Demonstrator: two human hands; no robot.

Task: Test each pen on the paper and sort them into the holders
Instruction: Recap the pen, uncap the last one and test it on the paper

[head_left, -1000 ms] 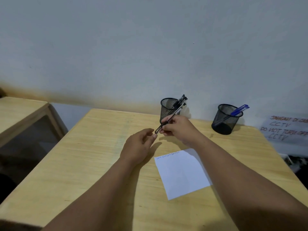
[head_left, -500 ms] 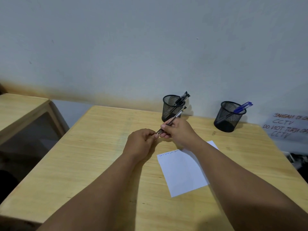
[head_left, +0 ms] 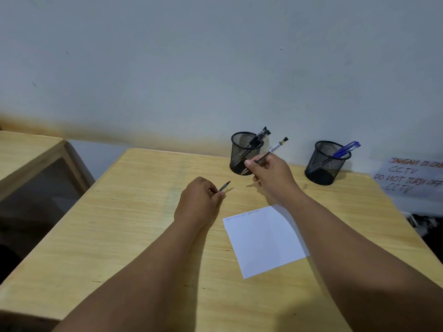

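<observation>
My right hand (head_left: 271, 174) grips a clear-barrelled pen (head_left: 275, 148), its back end slanting up to the right in front of the left mesh holder (head_left: 241, 154). That holder has several black pens (head_left: 260, 136) in it. My left hand (head_left: 199, 200) pinches the pen's black cap (head_left: 224, 186), apart from the pen. A second black mesh holder (head_left: 323, 164) at the right contains blue pens (head_left: 346, 148). A white paper (head_left: 263, 238) with a row of small scribbles along its top edge lies on the wooden table (head_left: 143, 236) below my right hand.
A white wall (head_left: 215, 68) rises directly behind the holders. At the far right a handwritten paper sign (head_left: 412, 176) leans against it. Another wooden table (head_left: 28, 149) stands to the left across a gap.
My hands were together on the pen; now they have parted. The cap has come off in my left hand, and my right hand has moved right and up with the pen.
</observation>
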